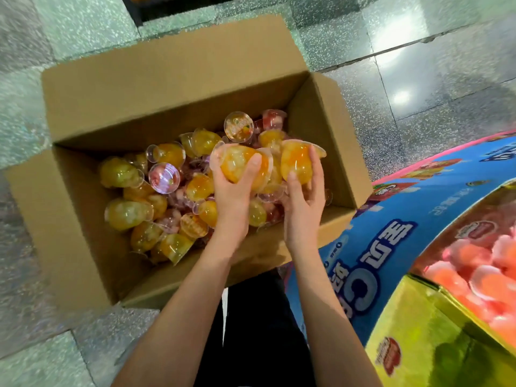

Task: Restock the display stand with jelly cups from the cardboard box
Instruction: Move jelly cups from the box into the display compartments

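Where print shows at all, most of it is on the display stand (391,247). Large white characters outlined in dark blue run along a curved blue panel and are seen upside down from the head view. One reads as a Latin "C"; the rest I cannot make out. Pink edging follows the panel's top. Smaller coloured graphics higher up are too blurred to read. A yellow-green panel (418,325) beside it carries a red oval logo (388,356), text unreadable. In the box, one cup's round lid (238,127) faces up with orange and green print, words too small.

Containers:
- Cardboard box (173,79): plain brown, flaps open, on the speckled tile floor (83,37), just beside the stand. It holds a loose heap of jelly cups (125,213), mostly yellow and orange with pale fruit pieces. Some red-purple ones are mixed in, and the cups lie every way.
- Stand bin, at right: holds pink jelly cups (474,277), blurred.

Hands:
- Left grip (231,196): clamped round an orange cup (240,166), thumb across its side, fingers curled behind.
- Right grip (303,202): clamped on a second orange cup (296,163), its rim turned away from the person.

Both cups are held just above the heap, over the right half of the box, close beside each other. Bare forearms reach in over the box's near wall. Dark trousers (259,331) show below.
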`<action>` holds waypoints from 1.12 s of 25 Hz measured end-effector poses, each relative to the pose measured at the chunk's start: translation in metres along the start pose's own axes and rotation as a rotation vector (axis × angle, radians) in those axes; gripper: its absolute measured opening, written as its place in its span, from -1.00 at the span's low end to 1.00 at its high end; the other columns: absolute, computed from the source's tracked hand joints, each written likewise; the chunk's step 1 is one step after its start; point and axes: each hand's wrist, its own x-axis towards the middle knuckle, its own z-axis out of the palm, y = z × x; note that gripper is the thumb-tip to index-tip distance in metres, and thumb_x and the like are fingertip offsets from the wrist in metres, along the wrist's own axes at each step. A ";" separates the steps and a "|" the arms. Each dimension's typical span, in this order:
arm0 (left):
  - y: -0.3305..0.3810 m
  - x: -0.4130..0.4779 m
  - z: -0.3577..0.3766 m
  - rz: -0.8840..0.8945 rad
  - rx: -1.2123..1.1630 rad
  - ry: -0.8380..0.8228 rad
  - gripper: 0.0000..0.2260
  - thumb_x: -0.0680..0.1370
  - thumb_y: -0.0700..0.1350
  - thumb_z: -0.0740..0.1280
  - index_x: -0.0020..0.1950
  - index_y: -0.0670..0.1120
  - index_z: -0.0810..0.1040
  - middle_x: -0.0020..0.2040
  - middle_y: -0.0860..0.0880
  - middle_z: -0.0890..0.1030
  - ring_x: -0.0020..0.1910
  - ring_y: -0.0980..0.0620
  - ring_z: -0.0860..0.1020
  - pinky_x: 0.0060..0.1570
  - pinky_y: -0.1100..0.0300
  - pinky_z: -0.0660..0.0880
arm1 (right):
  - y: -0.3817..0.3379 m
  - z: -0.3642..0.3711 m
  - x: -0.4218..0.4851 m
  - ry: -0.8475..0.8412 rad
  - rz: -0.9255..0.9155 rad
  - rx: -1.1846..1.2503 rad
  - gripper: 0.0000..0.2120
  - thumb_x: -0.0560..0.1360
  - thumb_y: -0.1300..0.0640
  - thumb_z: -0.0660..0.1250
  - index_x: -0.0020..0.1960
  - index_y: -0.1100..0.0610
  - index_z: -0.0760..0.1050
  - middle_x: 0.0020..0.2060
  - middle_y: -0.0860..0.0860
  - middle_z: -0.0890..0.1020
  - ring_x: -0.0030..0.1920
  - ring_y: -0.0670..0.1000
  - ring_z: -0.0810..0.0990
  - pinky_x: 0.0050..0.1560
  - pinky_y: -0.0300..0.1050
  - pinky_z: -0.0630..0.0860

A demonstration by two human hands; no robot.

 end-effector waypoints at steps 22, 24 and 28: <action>0.003 -0.359 -0.006 0.431 0.430 -1.078 -0.25 0.30 0.00 0.59 0.35 0.01 0.25 0.24 0.05 0.38 0.10 0.21 0.48 -0.04 0.55 0.39 | -0.077 -0.148 -0.380 0.951 -0.418 0.541 -0.48 0.51 0.25 0.39 0.33 -0.12 0.29 0.12 0.18 0.49 -0.07 0.00 0.59 -0.29 -0.18 0.58; -0.028 -0.388 -0.014 0.385 0.462 -1.182 -0.35 0.25 0.11 0.54 0.24 0.25 0.29 0.19 0.07 0.46 0.08 0.24 0.56 0.04 0.31 0.55 | -0.060 -0.170 -0.424 1.013 -0.425 0.508 -0.54 0.52 0.20 0.39 0.28 -0.17 0.31 0.21 0.23 0.48 0.07 0.07 0.61 -0.02 0.03 0.63; -0.094 -0.472 -0.047 0.299 0.494 -1.338 -0.51 0.29 0.10 0.52 0.12 0.35 0.39 0.19 0.03 0.50 0.12 0.07 0.58 0.14 -0.23 0.54 | -0.024 -0.215 -0.534 1.141 -0.414 0.472 -0.60 0.50 0.10 0.44 0.17 -0.23 0.33 0.27 0.21 0.48 0.20 0.15 0.56 0.09 0.01 0.56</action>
